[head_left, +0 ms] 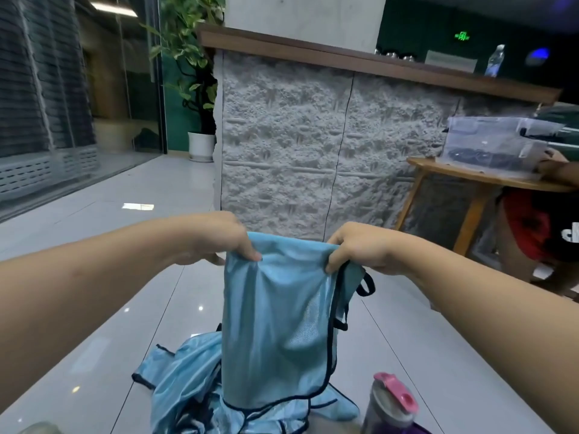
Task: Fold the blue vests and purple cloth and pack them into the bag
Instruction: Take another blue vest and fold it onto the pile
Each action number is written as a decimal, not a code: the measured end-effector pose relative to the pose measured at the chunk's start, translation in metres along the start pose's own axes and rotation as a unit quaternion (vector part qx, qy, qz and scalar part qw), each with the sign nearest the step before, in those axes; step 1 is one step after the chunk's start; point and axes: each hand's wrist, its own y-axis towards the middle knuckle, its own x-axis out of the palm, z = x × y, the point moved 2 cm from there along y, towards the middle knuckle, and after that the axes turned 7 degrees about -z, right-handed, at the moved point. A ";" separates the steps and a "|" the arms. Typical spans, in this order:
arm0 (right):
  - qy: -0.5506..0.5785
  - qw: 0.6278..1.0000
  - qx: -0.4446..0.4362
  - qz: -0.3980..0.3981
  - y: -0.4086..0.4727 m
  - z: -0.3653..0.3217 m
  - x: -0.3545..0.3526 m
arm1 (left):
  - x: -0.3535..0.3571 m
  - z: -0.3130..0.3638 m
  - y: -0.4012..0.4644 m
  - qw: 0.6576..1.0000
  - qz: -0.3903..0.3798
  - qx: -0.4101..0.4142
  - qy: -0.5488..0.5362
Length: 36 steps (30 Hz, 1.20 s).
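A: Down at the bottom edge, right of centre, there's a bottle with a pink cap (391, 402), and just left of it a crumpled heap of blue vests (188, 371) lying on the glossy tiled floor (94, 308).

B: And hanging over that heap, dead centre, the held blue vest (275, 324), dark trim down its right edge, its lower hem reaching the pile.

A: Look at the grip! The left hand (219, 239) pinches the top left corner, fingers curled over the fabric. The right hand (354, 245) has the top right corner bunched in a curled fist.

B: Both arms stretched forward, the top edge drawn between them at mid-frame.

A: Beyond the hands, a rough stone-textured counter (313, 136) with a wooden top fills the centre.

B: At the right edge, a wooden table (470, 173) carrying a clear plastic box (488, 142), and another person's hand (551, 164) resting beside it.

A: Far upper left, a potted plant (194, 73) in a white pot; on the countertop, upper right, a water bottle (495, 61).
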 end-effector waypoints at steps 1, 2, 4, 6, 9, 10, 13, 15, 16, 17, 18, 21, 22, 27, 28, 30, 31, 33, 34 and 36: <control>0.077 0.997 -0.006 -0.011 -0.002 0.002 -0.003 | -0.003 -0.003 0.000 0.997 -0.013 0.013 -0.072; 0.152 0.988 -0.016 -0.020 -0.003 0.006 -0.005 | -0.004 -0.006 0.000 0.987 -0.022 0.027 -0.154; 0.269 0.961 -0.049 -0.033 -0.003 0.013 -0.005 | -0.004 -0.010 -0.003 0.953 -0.022 0.064 -0.294; 0.383 0.921 -0.066 -0.022 -0.003 0.016 -0.003 | 0.000 -0.013 -0.003 0.922 -0.016 0.088 -0.377; 0.492 0.869 -0.048 0.007 0.000 0.013 0.006 | 0.012 -0.030 0.002 0.871 -0.043 0.096 -0.480; 0.511 0.859 -0.039 0.019 0.001 0.011 0.009 | 0.019 -0.036 0.001 0.862 -0.087 0.094 -0.491; 0.518 0.854 -0.023 0.046 0.010 0.010 0.015 | 0.038 -0.049 -0.004 0.874 -0.206 0.098 -0.429; 0.521 0.852 -0.003 0.051 0.011 0.012 0.013 | 0.040 -0.053 0.000 0.894 -0.202 0.095 -0.388; 0.526 0.849 0.005 0.052 0.009 0.013 0.013 | 0.039 -0.052 0.001 0.899 -0.184 0.091 -0.386; 0.532 0.844 0.011 0.060 0.008 0.015 0.012 | 0.038 -0.051 0.003 0.902 -0.154 0.084 -0.393; 0.538 0.840 0.009 0.072 0.007 0.018 0.011 | 0.035 -0.048 0.006 0.902 -0.126 0.072 -0.406; 0.620 0.776 -0.041 0.107 0.008 0.025 0.018 | 0.033 -0.040 0.007 0.902 -0.063 0.018 -0.426; 0.651 0.747 -0.069 0.115 0.008 0.027 0.024 | 0.033 -0.037 0.007 0.898 -0.054 0.009 -0.436; 0.714 0.689 -0.068 0.102 0.018 0.041 0.073 | 0.031 -0.033 0.015 0.882 0.027 0.013 -0.470; 0.709 0.699 -0.063 0.072 0.017 0.041 0.082 | 0.030 -0.033 0.016 0.879 0.041 0.014 -0.474; 0.678 0.731 -0.067 0.033 0.011 0.031 0.092 | 0.027 -0.035 0.017 0.880 0.056 0.011 -0.472; 0.658 0.749 -0.069 0.041 0.011 0.029 0.092 | 0.025 -0.036 0.017 0.883 0.063 0.009 -0.465; 0.630 0.771 -0.069 0.063 0.012 0.026 0.088 | 0.021 -0.042 0.017 0.895 0.077 0.003 -0.439; 0.613 0.785 -0.066 0.068 0.012 0.024 0.084 | 0.019 -0.044 0.017 0.904 0.082 -0.001 -0.419; 0.587 0.804 -0.072 0.071 0.012 0.020 0.074 | 0.015 -0.048 0.018 0.920 0.105 -0.023 -0.377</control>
